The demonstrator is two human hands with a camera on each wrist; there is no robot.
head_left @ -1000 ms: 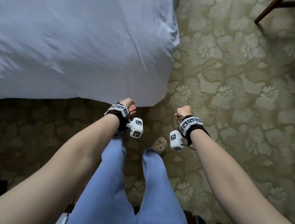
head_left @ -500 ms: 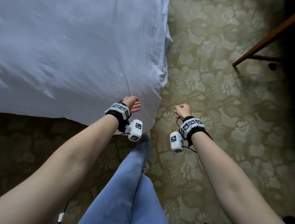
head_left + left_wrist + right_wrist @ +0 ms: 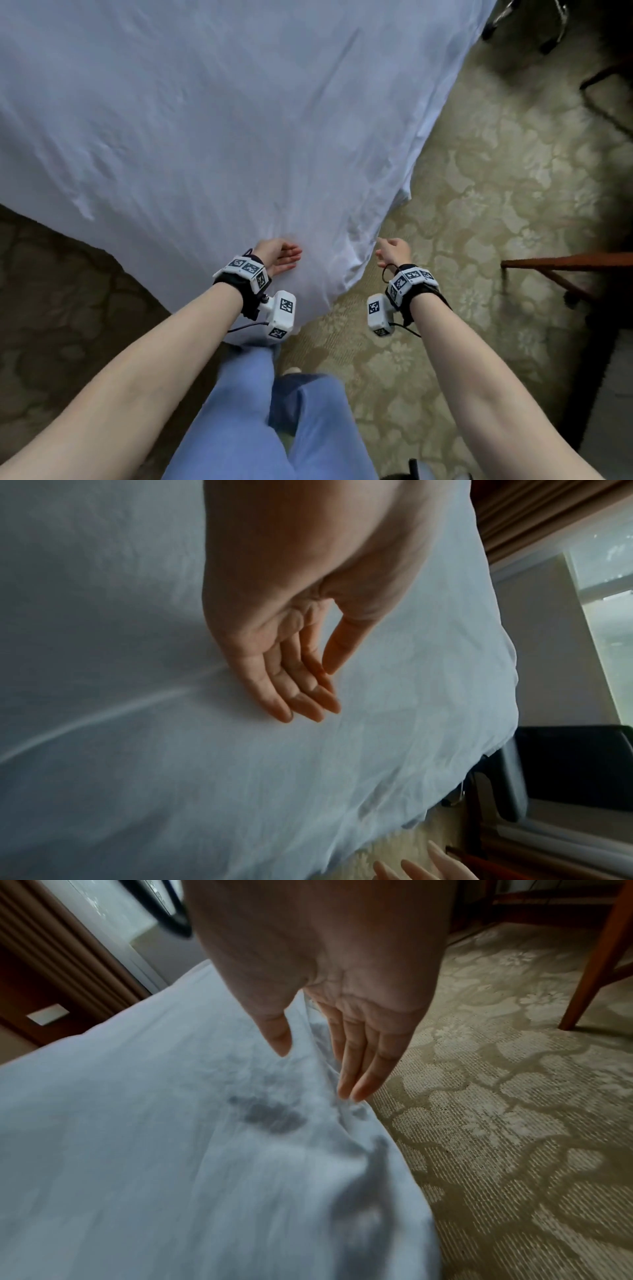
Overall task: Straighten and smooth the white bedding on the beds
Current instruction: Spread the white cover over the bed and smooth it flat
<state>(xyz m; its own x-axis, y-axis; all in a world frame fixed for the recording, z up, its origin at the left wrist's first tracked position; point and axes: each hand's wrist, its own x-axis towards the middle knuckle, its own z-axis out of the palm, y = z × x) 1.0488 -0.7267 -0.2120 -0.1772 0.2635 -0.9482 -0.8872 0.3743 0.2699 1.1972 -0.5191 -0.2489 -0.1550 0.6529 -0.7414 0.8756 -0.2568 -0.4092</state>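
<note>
White bedding [image 3: 222, 137] covers the bed, and its near corner hangs down just ahead of me. My left hand [image 3: 284, 257] lies with straight fingers on the sheet close to that corner; in the left wrist view its fingertips [image 3: 301, 704] touch the cloth [image 3: 171, 764] beside a long crease. My right hand [image 3: 390, 251] is at the corner's right side. In the right wrist view its straight fingers [image 3: 356, 1080] touch the hanging edge of the bedding [image 3: 154, 1150], with the thumb apart and nothing gripped.
Patterned beige carpet [image 3: 479, 205] surrounds the bed. A wooden furniture leg [image 3: 565, 265] juts in at the right, also as a chair leg [image 3: 596, 961]. Dark wheeled furniture [image 3: 520, 24] stands beyond the bed's far right. My blue trouser legs [image 3: 260, 411] are below.
I have stepped closer to the bed corner. Both hands moved forward from loose fists above the floor and opened: the left onto the sheet, the right against its hanging edge.
</note>
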